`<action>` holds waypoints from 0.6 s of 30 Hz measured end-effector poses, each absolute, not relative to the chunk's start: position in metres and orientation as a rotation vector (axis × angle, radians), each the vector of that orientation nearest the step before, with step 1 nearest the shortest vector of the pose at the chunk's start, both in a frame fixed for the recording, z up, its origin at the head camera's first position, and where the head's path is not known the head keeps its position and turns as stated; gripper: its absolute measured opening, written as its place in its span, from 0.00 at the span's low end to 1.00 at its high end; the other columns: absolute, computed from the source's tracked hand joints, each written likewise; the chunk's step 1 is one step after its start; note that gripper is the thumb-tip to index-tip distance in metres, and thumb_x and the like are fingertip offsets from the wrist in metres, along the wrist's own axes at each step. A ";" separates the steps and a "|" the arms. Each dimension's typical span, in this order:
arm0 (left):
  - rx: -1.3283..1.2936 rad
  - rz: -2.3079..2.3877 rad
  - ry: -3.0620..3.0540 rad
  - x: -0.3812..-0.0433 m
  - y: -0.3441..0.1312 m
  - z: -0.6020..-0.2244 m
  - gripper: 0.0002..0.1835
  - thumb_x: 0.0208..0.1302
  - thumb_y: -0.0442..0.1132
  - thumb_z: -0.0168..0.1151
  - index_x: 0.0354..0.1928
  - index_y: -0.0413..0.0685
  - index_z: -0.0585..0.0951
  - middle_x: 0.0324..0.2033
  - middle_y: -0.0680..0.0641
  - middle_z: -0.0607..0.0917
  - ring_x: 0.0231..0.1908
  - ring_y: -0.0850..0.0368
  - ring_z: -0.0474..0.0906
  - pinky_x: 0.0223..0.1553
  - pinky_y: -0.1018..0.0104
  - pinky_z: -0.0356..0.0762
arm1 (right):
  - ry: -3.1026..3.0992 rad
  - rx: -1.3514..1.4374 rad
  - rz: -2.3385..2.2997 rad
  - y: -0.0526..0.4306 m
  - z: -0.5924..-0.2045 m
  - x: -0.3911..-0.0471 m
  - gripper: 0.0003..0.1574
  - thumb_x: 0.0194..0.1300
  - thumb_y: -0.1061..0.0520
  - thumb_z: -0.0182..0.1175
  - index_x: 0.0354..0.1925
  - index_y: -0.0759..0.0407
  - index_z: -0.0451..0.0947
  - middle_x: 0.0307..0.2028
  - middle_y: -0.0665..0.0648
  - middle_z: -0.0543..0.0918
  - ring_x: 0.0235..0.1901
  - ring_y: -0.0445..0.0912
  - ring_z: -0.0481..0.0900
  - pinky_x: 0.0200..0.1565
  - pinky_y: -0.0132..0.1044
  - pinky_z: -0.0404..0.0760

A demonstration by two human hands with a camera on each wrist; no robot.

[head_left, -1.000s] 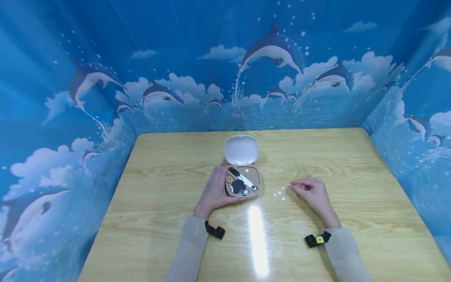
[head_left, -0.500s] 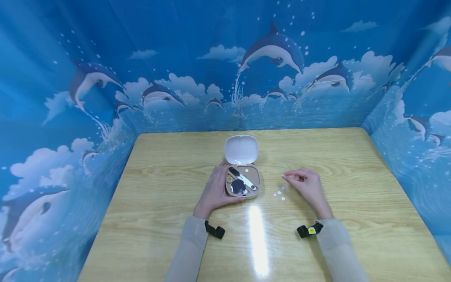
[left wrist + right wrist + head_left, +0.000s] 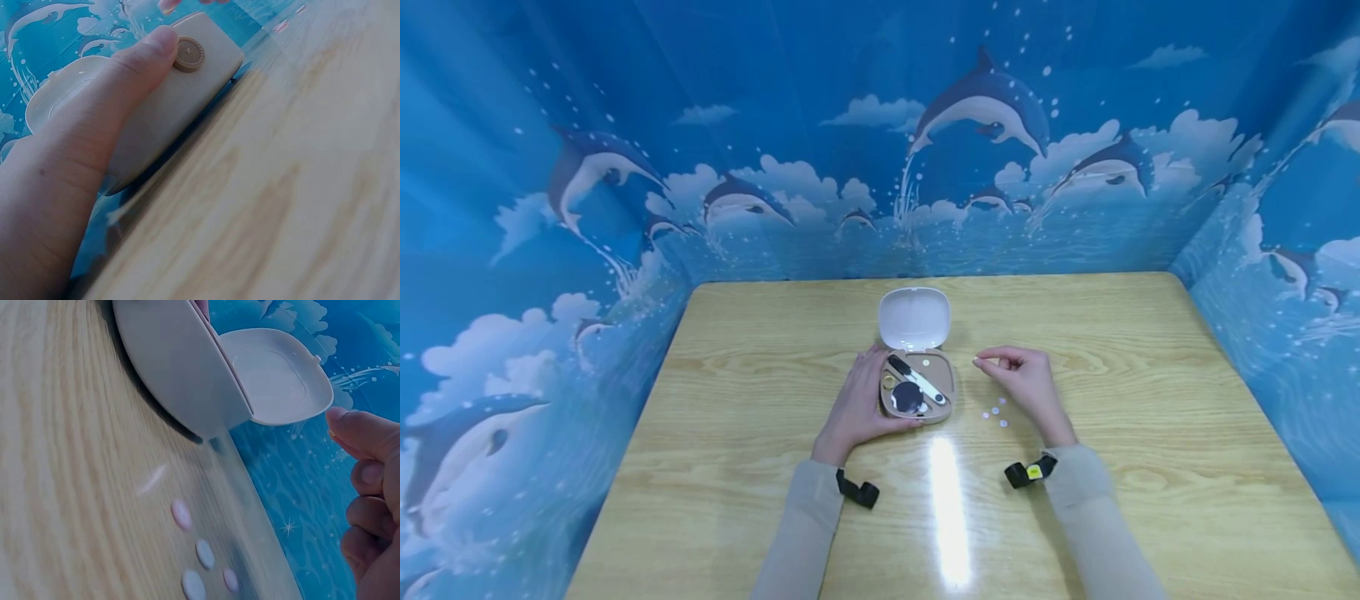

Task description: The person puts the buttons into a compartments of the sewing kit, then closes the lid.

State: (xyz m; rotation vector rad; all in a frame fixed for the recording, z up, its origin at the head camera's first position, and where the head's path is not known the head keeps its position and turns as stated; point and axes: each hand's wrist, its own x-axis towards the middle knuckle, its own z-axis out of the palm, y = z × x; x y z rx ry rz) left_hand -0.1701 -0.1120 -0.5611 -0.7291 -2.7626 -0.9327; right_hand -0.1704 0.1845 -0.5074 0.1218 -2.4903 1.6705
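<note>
A small beige hinged case (image 3: 938,377) lies with its white lid (image 3: 913,318) raised. My left hand (image 3: 853,408) grips its left side, the thumb on the front beside a brown button-shaped catch (image 3: 189,54). Inside are a slim white-and-black tool (image 3: 927,387), a dark round disc (image 3: 907,397), a small gold ring-like piece (image 3: 888,382) and a pale button (image 3: 926,362) in the upper right compartment. Just right of the case, my right hand (image 3: 1026,383) pinches a tiny button, mostly hidden by the fingertips (image 3: 337,415).
Several small white and pink buttons (image 3: 204,554) lie on the wooden table (image 3: 760,358) right of the case. A blue dolphin-print curtain (image 3: 820,167) stands along the back and sides. Black wrist cameras sit at both cuffs.
My right hand has moved left and away from the body with the pinched button, from beside the loose buttons to near the case. The left hand and case have stayed put.
</note>
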 end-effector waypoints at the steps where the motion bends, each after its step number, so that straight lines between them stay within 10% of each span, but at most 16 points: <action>1: -0.730 -0.932 -2.763 -0.170 -0.112 -0.561 0.68 0.35 0.82 0.67 0.77 0.61 0.52 0.74 0.54 0.59 0.75 0.54 0.48 0.77 0.59 0.39 | -2.487 0.127 1.685 0.182 -0.508 -0.172 0.13 0.57 0.52 0.74 0.36 0.59 0.89 0.17 0.52 0.73 0.18 0.39 0.66 0.19 0.28 0.67; 18: -0.731 -0.938 -2.770 -0.170 -0.112 -0.559 0.67 0.36 0.83 0.64 0.77 0.58 0.53 0.73 0.54 0.61 0.76 0.54 0.48 0.77 0.59 0.39 | -2.593 0.147 1.746 0.140 -0.523 -0.187 0.09 0.57 0.52 0.74 0.36 0.54 0.89 0.17 0.53 0.74 0.18 0.41 0.65 0.16 0.27 0.63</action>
